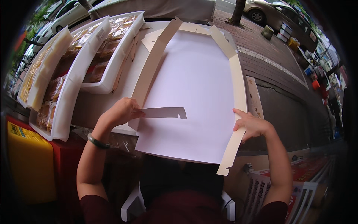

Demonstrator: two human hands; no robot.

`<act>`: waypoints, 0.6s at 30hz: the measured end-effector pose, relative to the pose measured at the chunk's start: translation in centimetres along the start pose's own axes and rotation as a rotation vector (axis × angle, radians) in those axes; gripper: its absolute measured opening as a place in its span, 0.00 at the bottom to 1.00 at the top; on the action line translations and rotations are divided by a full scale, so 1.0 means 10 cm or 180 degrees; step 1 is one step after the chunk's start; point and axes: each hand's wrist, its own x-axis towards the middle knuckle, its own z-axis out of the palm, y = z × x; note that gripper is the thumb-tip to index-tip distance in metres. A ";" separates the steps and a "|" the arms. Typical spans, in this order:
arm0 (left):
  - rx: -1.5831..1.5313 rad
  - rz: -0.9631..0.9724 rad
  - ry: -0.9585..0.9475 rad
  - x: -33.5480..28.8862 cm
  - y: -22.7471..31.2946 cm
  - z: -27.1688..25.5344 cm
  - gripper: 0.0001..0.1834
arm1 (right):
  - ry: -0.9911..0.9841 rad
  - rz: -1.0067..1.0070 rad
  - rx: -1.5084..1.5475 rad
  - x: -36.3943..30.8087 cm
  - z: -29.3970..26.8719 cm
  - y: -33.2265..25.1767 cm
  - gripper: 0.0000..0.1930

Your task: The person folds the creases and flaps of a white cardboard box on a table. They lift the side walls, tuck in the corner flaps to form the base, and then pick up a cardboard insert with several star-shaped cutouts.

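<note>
A large, shallow cardboard box (194, 74), white inside with cream side walls, lies partly folded before me. Its long side walls stand up and the far end is folded in at the corners, while the near edge lies flat. My left hand (125, 111) pinches the near end of the left wall, where a slotted flap (164, 112) is bent inward across the white base. On the other side my right hand (250, 125) grips the right wall, with thumb and fingers around it. Beyond that hand, the wall's slotted end (225, 164) points toward me, unbent.
White plastic trays (69, 93) of wrapped flat food packs stand at the left. Below them is a yellow box (28, 160) beside a red surface. A flat cardboard piece (255, 97) lies along the right side. Brick paving (276, 59), a tree trunk and parked cars lie beyond.
</note>
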 end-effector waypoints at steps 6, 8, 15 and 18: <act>0.0634 0.0508 0.0305 0.00 0.20 0.12 0.07 | 0.0123 -0.0019 0.1194 -0.02 -0.02 0.04 0.50; 0.0709 0.0434 0.0371 -0.01 0.27 0.14 0.08 | 0.0131 0.0308 0.1381 -0.02 -0.03 -0.05 0.35; 0.0699 0.0175 0.0787 -0.01 0.20 0.43 0.15 | 0.1510 -0.0129 0.0585 0.08 0.33 -0.18 0.19; 0.0500 0.0257 0.1010 -0.01 0.23 0.43 0.18 | 0.1532 -0.0025 0.0712 0.04 0.30 -0.29 0.18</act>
